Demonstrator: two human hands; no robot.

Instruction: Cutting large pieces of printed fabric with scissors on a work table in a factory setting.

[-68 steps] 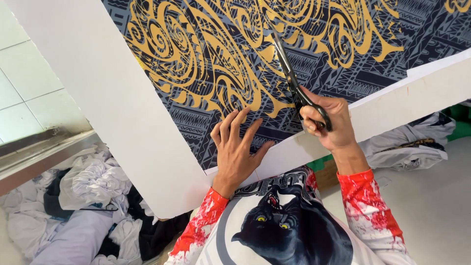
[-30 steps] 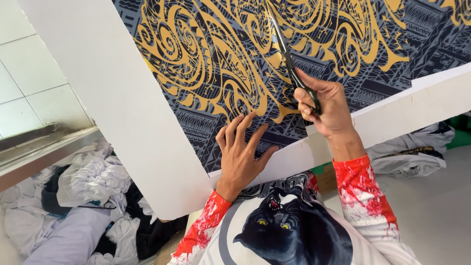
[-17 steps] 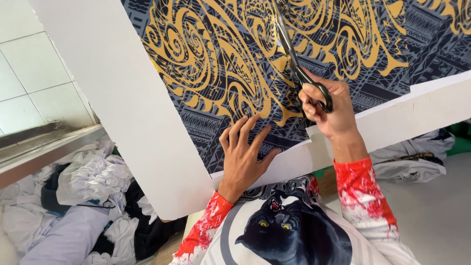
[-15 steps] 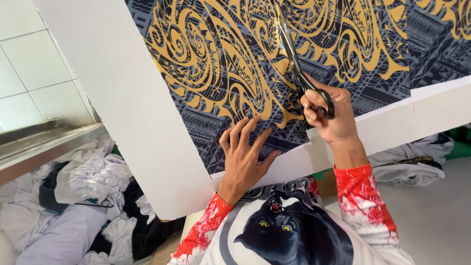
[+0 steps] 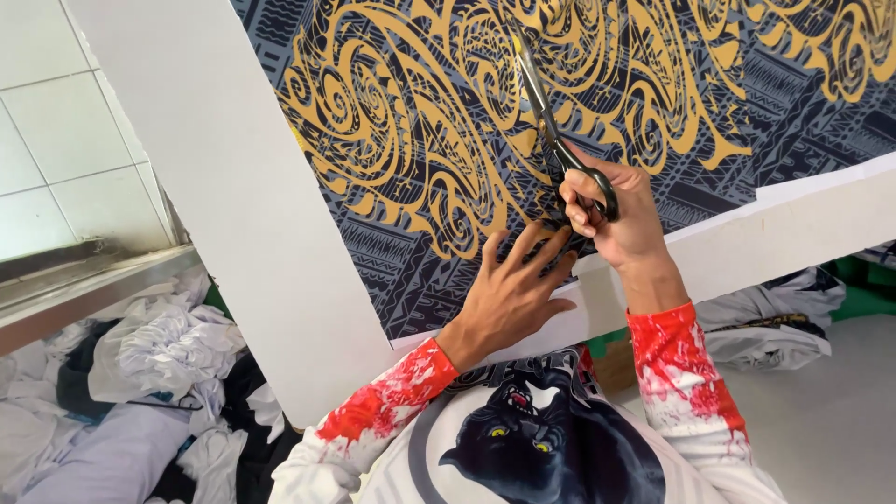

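Note:
A large sheet of fabric (image 5: 411, 159) printed with gold swirls on a dark blue-grey pattern lies across a white table (image 5: 233, 215). My right hand (image 5: 616, 219) grips black-handled scissors (image 5: 551, 121), whose blades point away from me into the gold print. My left hand (image 5: 509, 294) lies flat on the fabric with its fingers spread, just left of the scissors and near the table's front edge. Both sleeves are white with red splatter.
A heap of white, grey and dark garments (image 5: 140, 373) lies on the floor at lower left, below a tiled wall (image 5: 65, 140) and a metal ledge. More crumpled cloth (image 5: 784, 317) sits under the table at right, on a pale floor.
The scissors and my right hand have advanced a little farther into the fabric. My left hand has slid forward with them, still flat on the cloth.

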